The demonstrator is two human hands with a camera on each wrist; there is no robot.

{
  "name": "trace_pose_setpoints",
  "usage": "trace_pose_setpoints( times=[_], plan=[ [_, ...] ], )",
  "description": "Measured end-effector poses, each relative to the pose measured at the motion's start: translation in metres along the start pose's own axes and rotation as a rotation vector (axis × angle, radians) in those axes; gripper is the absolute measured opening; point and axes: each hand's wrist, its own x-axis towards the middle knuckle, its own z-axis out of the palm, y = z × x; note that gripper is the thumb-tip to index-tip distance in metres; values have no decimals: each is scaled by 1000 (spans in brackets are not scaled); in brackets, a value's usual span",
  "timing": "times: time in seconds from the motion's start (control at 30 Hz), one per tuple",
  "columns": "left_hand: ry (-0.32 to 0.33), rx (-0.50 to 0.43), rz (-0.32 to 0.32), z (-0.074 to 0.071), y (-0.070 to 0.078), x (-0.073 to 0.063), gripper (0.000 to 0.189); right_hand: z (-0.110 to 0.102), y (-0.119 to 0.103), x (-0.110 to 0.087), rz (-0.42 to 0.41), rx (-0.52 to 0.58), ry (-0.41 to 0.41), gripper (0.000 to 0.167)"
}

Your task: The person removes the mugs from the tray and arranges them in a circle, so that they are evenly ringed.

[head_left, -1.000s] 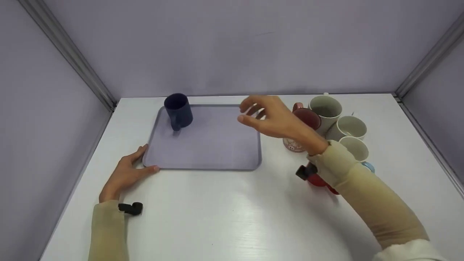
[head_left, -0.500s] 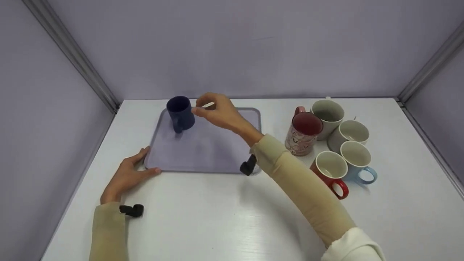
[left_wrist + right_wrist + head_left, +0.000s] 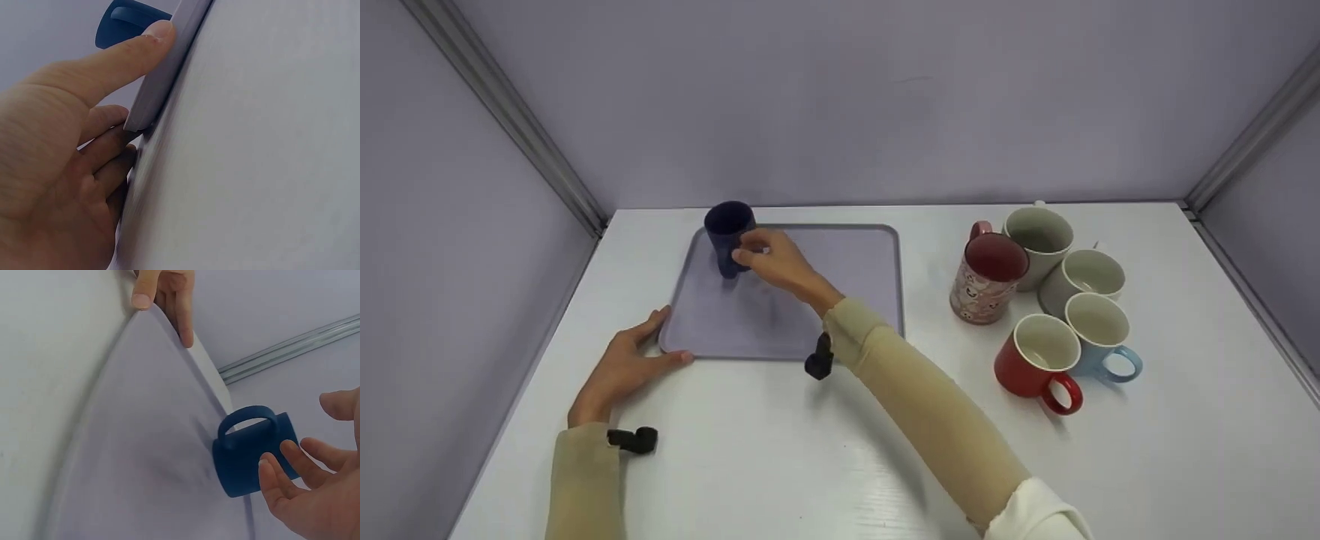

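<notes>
A dark blue mug point(image 3: 730, 236) stands upright at the far left of a light purple tray point(image 3: 840, 292). Beside its right side is my right hand point(image 3: 780, 262), thumb apart from the fingers. In the right wrist view the fingertips point(image 3: 275, 467) overlap the mug point(image 3: 247, 455); whether they touch it I cannot tell. My left hand point(image 3: 622, 364) holds the tray's near left corner, thumb on the front edge and fingers along the left edge. The left wrist view has that thumb point(image 3: 160, 34) on the tray rim point(image 3: 154, 93).
To the right of the tray stands a group of mugs: a pink patterned mug point(image 3: 979, 292), a red mug point(image 3: 1027, 367), a light blue mug point(image 3: 1089, 356), a grey mug point(image 3: 1057, 289) and a pale mug point(image 3: 1035, 259). Walls close off the back and sides of the white table point(image 3: 735, 465).
My right hand has swept left from near the pink mug, across the tray to the blue mug. My left hand stays at the tray corner, and the blue mug keeps its place on the tray.
</notes>
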Motion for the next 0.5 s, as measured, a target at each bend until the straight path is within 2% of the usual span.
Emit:
trace_pose_setpoints(
  times=[0.2,0.33,0.5],
  plan=[
    [8,10,-15,-3,-1,-3,109,30,22,7,116,312,-18,54],
    [5,4,-23,-3,-1,-4,110,41,30,7,162,367,-37,55],
    [9,7,-26,-3,-2,-4,109,45,33,8,161,383,-76,56]
  ],
)
